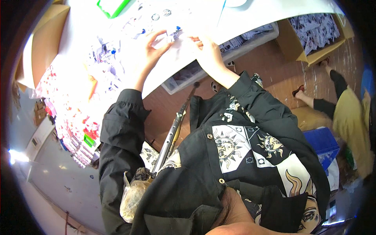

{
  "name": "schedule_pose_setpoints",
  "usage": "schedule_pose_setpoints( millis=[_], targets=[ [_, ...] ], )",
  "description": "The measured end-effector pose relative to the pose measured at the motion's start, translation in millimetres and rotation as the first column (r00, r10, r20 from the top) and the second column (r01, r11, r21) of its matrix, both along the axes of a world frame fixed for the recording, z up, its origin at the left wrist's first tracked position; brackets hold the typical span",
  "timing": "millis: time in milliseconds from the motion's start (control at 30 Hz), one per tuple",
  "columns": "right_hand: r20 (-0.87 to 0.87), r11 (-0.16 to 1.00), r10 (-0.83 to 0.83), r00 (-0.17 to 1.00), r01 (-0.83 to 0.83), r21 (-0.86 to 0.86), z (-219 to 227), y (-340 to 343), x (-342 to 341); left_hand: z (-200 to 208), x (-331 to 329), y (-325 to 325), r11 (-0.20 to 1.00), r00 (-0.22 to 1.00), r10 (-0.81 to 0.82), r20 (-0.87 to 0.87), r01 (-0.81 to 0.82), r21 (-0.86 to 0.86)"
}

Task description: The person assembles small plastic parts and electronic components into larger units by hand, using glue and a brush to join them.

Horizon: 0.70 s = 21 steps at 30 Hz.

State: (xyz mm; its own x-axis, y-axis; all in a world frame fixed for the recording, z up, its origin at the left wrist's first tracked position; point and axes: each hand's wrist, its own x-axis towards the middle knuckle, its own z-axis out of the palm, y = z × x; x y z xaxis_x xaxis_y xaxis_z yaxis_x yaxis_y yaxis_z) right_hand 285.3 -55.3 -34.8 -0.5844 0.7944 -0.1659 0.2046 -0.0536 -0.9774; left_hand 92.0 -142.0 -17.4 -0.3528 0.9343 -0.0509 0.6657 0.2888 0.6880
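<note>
My left hand is over the white table, its thumb and forefinger apart in a curve. By their tips lies a small clear-and-grey piece with a blue bit on it; no firm grip on it shows. To the right, my right hand has its fingers curled together at the tips. Whatever may be between them is too small and washed out by glare to name. Loose small pieces with blue bits are scattered left of my left hand. Two dark rings lie farther back.
A bright white table carries a green-rimmed tray and a heap of red-and-white pieces. Below its edge are a clear bin and a cardboard box of packets. Another person stands at right.
</note>
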Motion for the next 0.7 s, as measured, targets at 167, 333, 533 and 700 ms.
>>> schedule_pose_setpoints(
  millis=[167, 333, 533, 700],
  targets=[
    [0.027, 0.998, -0.018, 0.999, 0.020, -0.059, -7, -14, 11, -7, 0, -1, 1.000, 1.000, 0.017, 0.007, -0.017, 0.017],
    [0.001, 0.999, -0.027, 1.000, 0.027, -0.028, -12, -16, 14, -3, 7, 2, 0.999, 0.997, 0.040, -0.073, -0.042, -0.019],
    [-0.025, 0.999, -0.046, 0.999, 0.046, 0.002, -13, -18, 16, 0, 11, 0, 0.997, 0.990, 0.072, -0.122, -0.075, -0.016],
    [-0.018, 0.998, -0.065, 0.998, 0.065, 0.015, -17, -20, 18, 3, 10, 4, 0.999, 0.959, -0.022, -0.283, 0.012, -0.036]
  ],
)
